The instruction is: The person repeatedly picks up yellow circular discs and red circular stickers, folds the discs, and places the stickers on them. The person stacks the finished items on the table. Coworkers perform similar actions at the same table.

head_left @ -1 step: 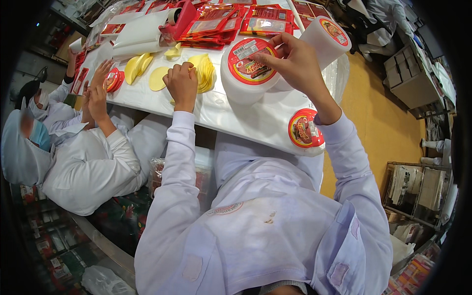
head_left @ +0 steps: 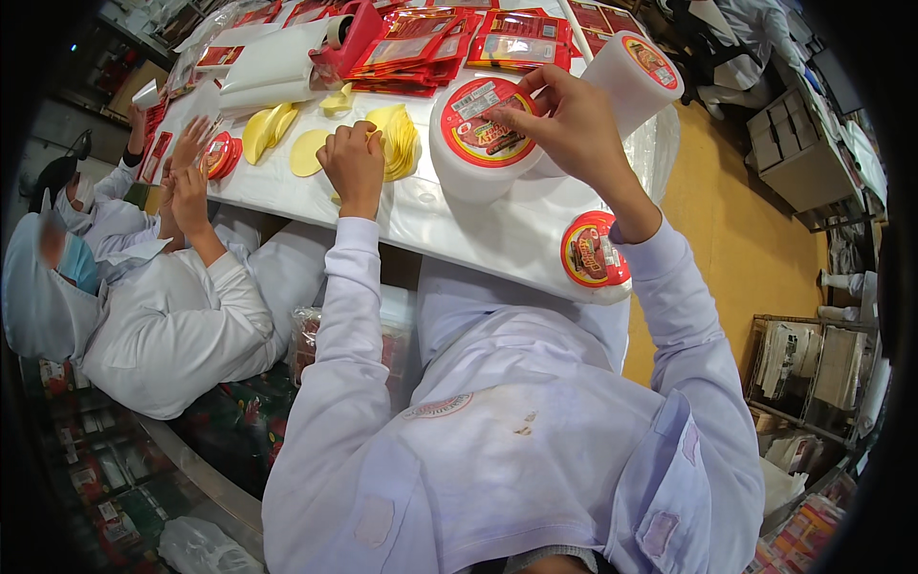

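Observation:
My left hand (head_left: pixel 352 165) is curled at the edge of a fanned stack of thin yellow round sheets (head_left: pixel 397 134); its fingertips are partly hidden. A single yellow round sheet (head_left: pixel 307 153) lies left of it. Over a tall white stack of round labels (head_left: pixel 475 172), my right hand (head_left: pixel 579 120) has thumb and finger bent onto the red round label (head_left: pixel 488 122) on top, near its right edge. Another white label stack (head_left: pixel 622 96) lies tilted behind that hand. Nearer the table's front right stands a third one with a red round label (head_left: pixel 594 249) on top.
Red printed pouches (head_left: pixel 421 43) are piled at the back beside a red tape dispenser (head_left: pixel 349 48). White sheets (head_left: pixel 273 77) lie to its left. A masked co-worker (head_left: pixel 182 325) sits at my left, hands near some red round labels (head_left: pixel 223 156). Wire crates (head_left: pixel 808 373) stand right.
My hands have hardly moved. At the left, the co-workers' hands have shifted slightly.

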Available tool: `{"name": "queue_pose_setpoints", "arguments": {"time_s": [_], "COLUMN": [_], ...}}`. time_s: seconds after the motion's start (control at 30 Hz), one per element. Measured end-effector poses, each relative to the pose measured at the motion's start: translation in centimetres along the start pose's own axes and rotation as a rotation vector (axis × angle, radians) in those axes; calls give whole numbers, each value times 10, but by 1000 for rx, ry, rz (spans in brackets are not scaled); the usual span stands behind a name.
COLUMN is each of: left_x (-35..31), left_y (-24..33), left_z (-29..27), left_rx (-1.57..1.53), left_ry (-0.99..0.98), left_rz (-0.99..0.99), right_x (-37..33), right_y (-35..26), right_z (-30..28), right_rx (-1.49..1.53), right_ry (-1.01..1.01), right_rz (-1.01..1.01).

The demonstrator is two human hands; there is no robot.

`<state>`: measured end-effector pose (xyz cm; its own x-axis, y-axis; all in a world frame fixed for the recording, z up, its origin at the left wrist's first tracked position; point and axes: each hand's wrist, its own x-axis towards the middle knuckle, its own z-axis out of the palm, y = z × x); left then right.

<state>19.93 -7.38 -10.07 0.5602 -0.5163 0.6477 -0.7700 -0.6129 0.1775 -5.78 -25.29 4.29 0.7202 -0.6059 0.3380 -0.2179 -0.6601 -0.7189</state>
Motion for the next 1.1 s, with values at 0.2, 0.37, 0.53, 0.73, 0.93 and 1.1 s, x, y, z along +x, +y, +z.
{"name": "queue_pose_setpoints", "arguments": {"time_s": [0.2, 0.37, 0.53, 0.73, 0.93, 1.1], "left_x": [2, -4, 5, -3, 7, -8], "left_y": [-17, -91, -88, -95, -43, 51], "left_z": [-13, -17, -16, -25, -82, -151], "left_rx": [-227, 12, -117, -200, -1214, -1737], "left_ry": [132, 8, -188, -151, -6, -141], "left_rz": [-280, -444, -441, -547, -842, -903], "right_x": [-17, -38, -56, -45, -57, -53], "right_y": [-15, -22, -13, 15, 70, 57], "right_z": [3, -12, -10, -38, -21, -36], "right_rx": [-561, -248, -221, -285, -417, -474], "right_ry": [357, 140, 126, 348, 59, -36], "right_rz": [-390, -608, -629, -427, -350, -322]}}
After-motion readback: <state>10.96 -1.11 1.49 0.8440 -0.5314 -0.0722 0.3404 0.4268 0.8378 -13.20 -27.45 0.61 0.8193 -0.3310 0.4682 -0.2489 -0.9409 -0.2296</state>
